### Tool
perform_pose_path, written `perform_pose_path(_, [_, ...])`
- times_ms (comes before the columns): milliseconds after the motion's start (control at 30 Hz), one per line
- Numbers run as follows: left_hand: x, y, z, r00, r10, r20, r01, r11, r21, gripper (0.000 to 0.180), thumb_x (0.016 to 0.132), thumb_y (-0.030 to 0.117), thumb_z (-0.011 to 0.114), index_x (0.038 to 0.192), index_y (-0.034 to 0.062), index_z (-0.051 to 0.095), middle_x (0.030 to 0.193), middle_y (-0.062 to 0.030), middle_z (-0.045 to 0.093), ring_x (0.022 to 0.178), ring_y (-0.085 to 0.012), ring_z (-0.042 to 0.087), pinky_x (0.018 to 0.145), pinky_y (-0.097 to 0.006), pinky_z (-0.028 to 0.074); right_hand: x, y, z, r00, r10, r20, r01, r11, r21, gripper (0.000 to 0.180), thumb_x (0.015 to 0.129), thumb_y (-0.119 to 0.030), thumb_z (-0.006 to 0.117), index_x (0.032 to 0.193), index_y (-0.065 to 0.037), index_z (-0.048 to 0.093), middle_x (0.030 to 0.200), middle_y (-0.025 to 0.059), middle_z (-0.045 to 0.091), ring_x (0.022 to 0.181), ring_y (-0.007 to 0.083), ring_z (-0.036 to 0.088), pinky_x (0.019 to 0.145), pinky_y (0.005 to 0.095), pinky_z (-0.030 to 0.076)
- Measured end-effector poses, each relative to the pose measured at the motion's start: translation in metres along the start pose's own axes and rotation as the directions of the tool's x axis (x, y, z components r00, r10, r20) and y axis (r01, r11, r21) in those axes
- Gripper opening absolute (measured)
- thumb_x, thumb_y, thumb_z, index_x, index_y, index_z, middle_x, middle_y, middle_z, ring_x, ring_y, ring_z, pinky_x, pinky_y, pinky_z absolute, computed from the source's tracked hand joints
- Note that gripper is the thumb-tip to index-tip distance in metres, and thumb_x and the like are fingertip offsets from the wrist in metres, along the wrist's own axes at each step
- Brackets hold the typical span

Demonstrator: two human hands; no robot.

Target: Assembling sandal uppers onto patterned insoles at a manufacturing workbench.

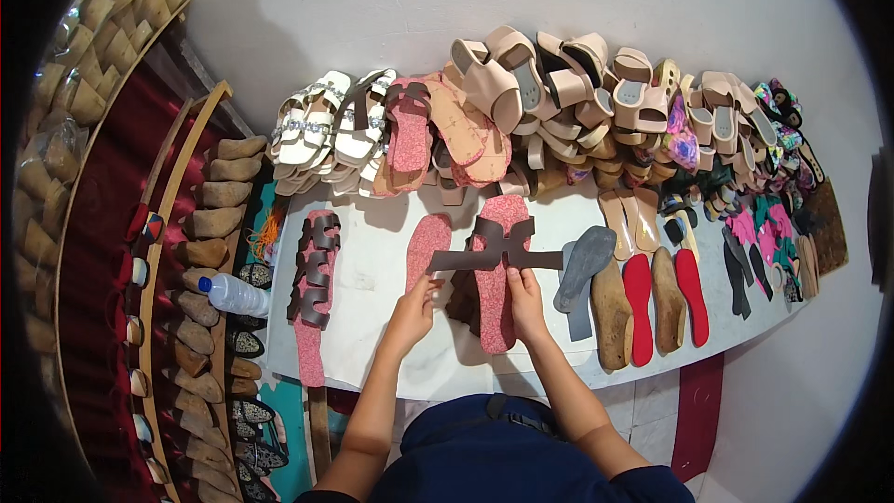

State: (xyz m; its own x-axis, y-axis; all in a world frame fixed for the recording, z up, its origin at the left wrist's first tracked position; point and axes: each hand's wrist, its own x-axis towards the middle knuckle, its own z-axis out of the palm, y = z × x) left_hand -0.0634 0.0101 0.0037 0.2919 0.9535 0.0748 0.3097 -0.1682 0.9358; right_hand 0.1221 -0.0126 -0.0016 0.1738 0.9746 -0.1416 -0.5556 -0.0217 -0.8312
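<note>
A dark brown H-shaped sandal strap [461, 261] lies across a pink speckled insole [495, 317], both held above the table. My left hand [413, 315] is closed on the left end of the strap, pinching it between thumb and fingers. Closed around the right edge of the insole is my right hand [528, 305], its thumb up against the strap; its other fingers are mostly hidden underneath. Another pink insole [426, 237] rests on the table just behind my left hand. Dark brown pieces [461, 303] show partly beneath the held insole.
A pink insole with brown straps [312, 270] lies at left. Wooden shoe lasts [612, 321], red insoles [638, 307] and grey sole pieces [587, 265] lie at right. Piled sandals [521, 84] line the wall. A water bottle [233, 295] and racked lasts [214, 222] are left of the table.
</note>
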Motion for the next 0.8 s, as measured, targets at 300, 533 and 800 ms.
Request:
perform_pose_path(300, [-0.018, 0.021, -0.008, 0.952, -0.247, 0.183, 0.234, 0.968, 0.087, 0.044, 0.072, -0.002, 0.054, 0.115, 0.0027, 0.042, 0.082, -0.0081, 0.058, 0.071, -0.0124, 0.056, 0.068, -0.023, 0.044, -0.002, -0.002, 0.001, 1.000, -0.010, -0.005, 0.010, 1.000, 0.019, 0.026, 0.088, -0.016, 0.038, 0.109, -0.001, 0.042, 0.103, 0.0048, 0.049, 0.092, 0.0104, 0.046, 0.082, 0.0252, 0.036])
perform_pose_path(533, [-0.023, -0.015, 0.020, 0.979, -0.180, 0.090, 0.198, 0.949, -0.245, 0.044, 0.075, -0.001, 0.052, 0.116, -0.0003, 0.039, 0.090, -0.0105, 0.057, 0.080, -0.0119, 0.055, 0.071, -0.021, 0.043, -0.005, 0.007, 0.002, 1.000, 0.002, 0.015, -0.001, 1.000, -0.010, 0.025, 0.088, -0.020, 0.039, 0.104, -0.002, 0.044, 0.099, 0.0042, 0.050, 0.089, 0.0089, 0.045, 0.081, 0.0243, 0.034])
perform_pose_path(800, [-0.045, -0.019, 0.021, 0.915, -0.343, 0.214, 0.367, 0.927, -0.085, 0.055, 0.070, 0.000, 0.059, 0.119, 0.0001, 0.035, 0.079, -0.0079, 0.057, 0.066, -0.0127, 0.055, 0.059, -0.024, 0.044, -0.007, 0.007, 0.001, 0.999, 0.032, 0.018, -0.032, 0.999, 0.023, 0.026, 0.088, -0.019, 0.039, 0.108, -0.002, 0.043, 0.102, 0.0041, 0.050, 0.092, 0.0097, 0.045, 0.082, 0.0246, 0.034])
